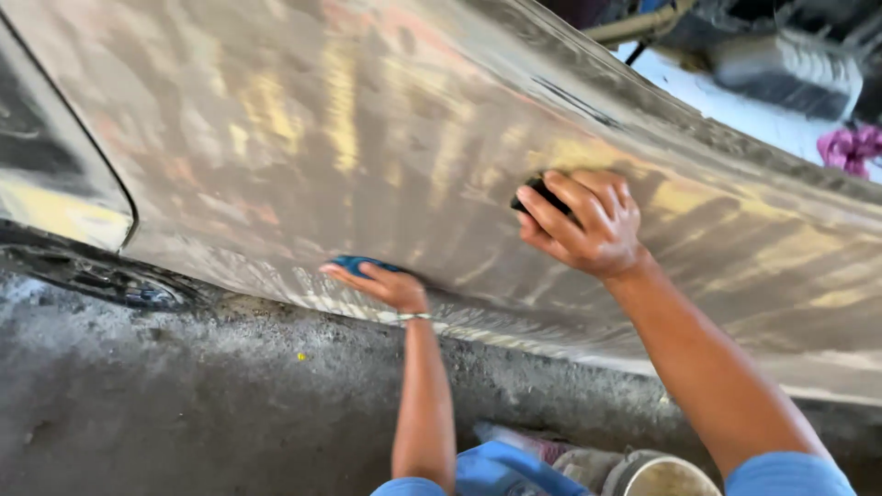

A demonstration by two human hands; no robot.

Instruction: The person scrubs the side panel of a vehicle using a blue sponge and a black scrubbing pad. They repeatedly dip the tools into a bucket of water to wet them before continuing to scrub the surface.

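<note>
One head-worn camera looks down and forward, close to a sanded car panel [386,138] that fills most of the frame. The view is tilted, so the panel runs diagonally, with the floor [184,404] below and both forearms entering from the bottom edge.

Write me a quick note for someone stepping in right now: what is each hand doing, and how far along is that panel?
Left hand: presses a blue pad against the lower edge of the car panel.
Right hand: fingers spread over a dark sanding block, flat on the panel higher up.
Done: the panel looks dull, with streaks across most of it.
Left: patches of yellow and reddish colour show.
A bucket stands on the ground below.
</note>
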